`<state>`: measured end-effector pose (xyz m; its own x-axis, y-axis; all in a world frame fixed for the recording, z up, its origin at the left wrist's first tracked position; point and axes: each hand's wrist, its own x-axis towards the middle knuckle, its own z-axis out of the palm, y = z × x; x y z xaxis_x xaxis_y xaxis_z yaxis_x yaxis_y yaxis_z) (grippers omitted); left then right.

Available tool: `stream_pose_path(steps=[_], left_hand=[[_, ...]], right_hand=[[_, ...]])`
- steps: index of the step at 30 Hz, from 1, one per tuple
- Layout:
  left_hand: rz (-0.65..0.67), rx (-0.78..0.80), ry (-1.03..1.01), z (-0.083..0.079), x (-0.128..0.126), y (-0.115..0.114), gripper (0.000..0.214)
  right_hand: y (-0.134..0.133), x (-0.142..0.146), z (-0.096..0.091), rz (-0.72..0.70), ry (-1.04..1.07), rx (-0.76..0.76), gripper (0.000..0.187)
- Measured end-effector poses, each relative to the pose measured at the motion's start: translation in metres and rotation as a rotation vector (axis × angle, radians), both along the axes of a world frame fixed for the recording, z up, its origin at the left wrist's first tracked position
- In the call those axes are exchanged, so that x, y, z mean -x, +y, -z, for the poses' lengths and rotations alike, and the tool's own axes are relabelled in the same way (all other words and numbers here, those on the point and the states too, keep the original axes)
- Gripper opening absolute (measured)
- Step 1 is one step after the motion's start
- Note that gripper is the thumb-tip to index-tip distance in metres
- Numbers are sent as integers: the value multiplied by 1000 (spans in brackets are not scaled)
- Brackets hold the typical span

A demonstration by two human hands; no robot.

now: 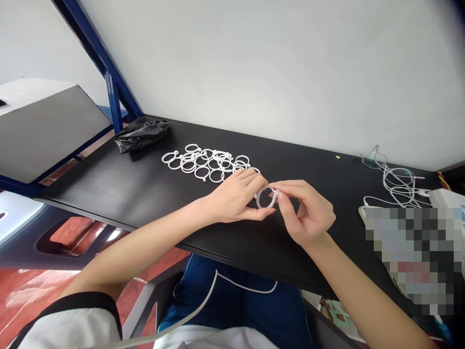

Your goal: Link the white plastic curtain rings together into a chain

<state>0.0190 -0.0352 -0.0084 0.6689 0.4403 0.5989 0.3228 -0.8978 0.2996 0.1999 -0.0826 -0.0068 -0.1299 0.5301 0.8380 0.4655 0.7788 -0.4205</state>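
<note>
Between my two hands is a white plastic curtain ring (258,199) with a small knob on its right side, held just above the black tabletop. My left hand (238,196) grips the ring's left side, with the thumb below and the fingers above. At the knob, the thumb and forefinger of my right hand (308,208) pinch together; its other fingers are curled. Several more white rings (202,173) of the same kind lie in a loose, overlapping heap behind and to the left of my left hand, which partly hides the nearest ones.
A crumpled black plastic bag (141,136) lies at the back left of the black table (145,184). On the right are eyeglasses (374,160), a coiled white cable (394,194) and a blurred-out item (410,252). A pale wall and blue metal frame (114,102) bound the table.
</note>
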Motion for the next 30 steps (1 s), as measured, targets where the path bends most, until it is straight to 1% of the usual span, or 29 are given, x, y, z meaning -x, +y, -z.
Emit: stream_pose_path(steps=[7, 13, 19, 25, 30], left_hand=[[-16, 15, -6, 0, 1, 0, 40], [-45, 37, -2, -1, 1, -1, 39], [-22, -29, -81, -2, 1, -2, 41], [-12, -32, -105, -3, 2, -2, 43], [-15, -36, -101, -3, 3, -1, 46]], right_hand=[[0, 0, -1, 8, -12, -12, 22], [1, -3, 3, 76, -26, -11, 19], [2, -4, 5, 64, 20, -20, 25], [3, -5, 6, 109, 60, -12, 17], [2, -4, 8, 70, 97, 57, 11]])
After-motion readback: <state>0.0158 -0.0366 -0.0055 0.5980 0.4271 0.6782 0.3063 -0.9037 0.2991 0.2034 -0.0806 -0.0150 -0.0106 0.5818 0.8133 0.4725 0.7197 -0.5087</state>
